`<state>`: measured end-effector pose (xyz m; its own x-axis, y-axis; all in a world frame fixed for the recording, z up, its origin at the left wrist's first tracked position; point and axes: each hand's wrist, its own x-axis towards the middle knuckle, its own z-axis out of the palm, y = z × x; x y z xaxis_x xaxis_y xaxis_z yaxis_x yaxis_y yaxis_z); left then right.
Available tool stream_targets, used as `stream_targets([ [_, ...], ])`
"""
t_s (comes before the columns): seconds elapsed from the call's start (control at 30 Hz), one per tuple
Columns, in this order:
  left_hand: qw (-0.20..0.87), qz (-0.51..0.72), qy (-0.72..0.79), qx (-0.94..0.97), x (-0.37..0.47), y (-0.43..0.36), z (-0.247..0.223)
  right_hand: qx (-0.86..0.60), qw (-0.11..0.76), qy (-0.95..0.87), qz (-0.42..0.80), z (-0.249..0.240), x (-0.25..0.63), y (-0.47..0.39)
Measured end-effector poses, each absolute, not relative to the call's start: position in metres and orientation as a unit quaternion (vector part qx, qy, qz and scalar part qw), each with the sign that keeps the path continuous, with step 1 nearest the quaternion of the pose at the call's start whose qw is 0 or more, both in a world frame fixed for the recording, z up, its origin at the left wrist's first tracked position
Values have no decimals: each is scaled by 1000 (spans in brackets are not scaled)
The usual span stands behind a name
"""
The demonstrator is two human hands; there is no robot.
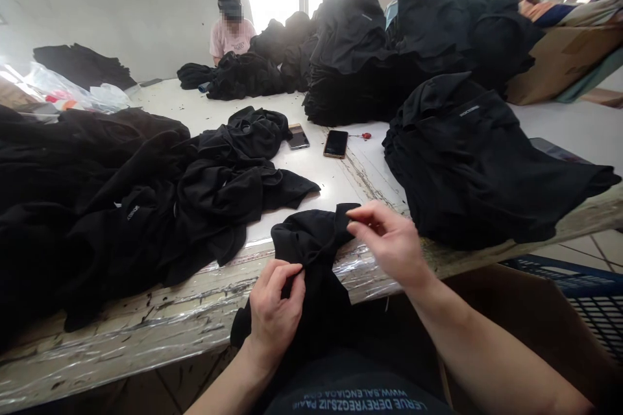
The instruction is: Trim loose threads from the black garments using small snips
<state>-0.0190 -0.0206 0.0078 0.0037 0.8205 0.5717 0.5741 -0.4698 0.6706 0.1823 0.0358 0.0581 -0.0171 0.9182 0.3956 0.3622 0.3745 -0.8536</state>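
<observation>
A black garment hangs over the table's front edge in front of me. My left hand pinches its fabric between thumb and fingertips near the middle. Thumb and index finger of my right hand are pressed together at the garment's upper right corner; whether they grip the cloth or something small there is hard to make out. To the left lies a loose heap of black garments. On the right rests a neater stack of black garments with a small white print on top.
A phone, another flat device and a small red item lie mid-table. Tall black stacks stand behind, near a cardboard box. A person is across the table. A blue crate sits below, right.
</observation>
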Motion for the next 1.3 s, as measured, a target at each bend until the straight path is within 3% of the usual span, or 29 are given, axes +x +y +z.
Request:
stream_targets([
  [0.1, 178, 494, 526, 670, -19, -19, 7, -545, 524, -611, 235, 56, 202, 57],
  [0.3, 396, 472, 585, 527, -30, -12, 21, -549, 350, -696, 302, 16, 217, 80],
  [0.43, 551, 490, 523, 428, -64, 16, 70, -518, 387, -659, 385, 33, 218, 72],
  [0.53, 452, 499, 563, 480, -91, 53, 106, -478, 452, -592, 466, 55, 217, 69],
  [0.67, 206, 453, 634, 591, -108, 79, 111, -555, 389, -645, 354, 50, 221, 76],
  [0.9, 170, 308, 597, 721, -88, 43, 67, -624, 349, -659, 233, 25, 221, 77],
  [1.03, 106, 234, 643, 721, -68, 48, 44, -629, 285, -702, 176, 16, 195, 79],
  [1.13, 148, 154, 639, 739, -74, 56, 32, -622, 269, -718, 162, 5, 190, 82],
  [1.2, 177, 200, 634, 726, -92, 56, 35, -628, 292, -705, 153, 5, 200, 83],
  [1.3, 123, 348, 675, 638, -120, 49, 57, -653, 341, -664, 128, 20, 223, 80],
])
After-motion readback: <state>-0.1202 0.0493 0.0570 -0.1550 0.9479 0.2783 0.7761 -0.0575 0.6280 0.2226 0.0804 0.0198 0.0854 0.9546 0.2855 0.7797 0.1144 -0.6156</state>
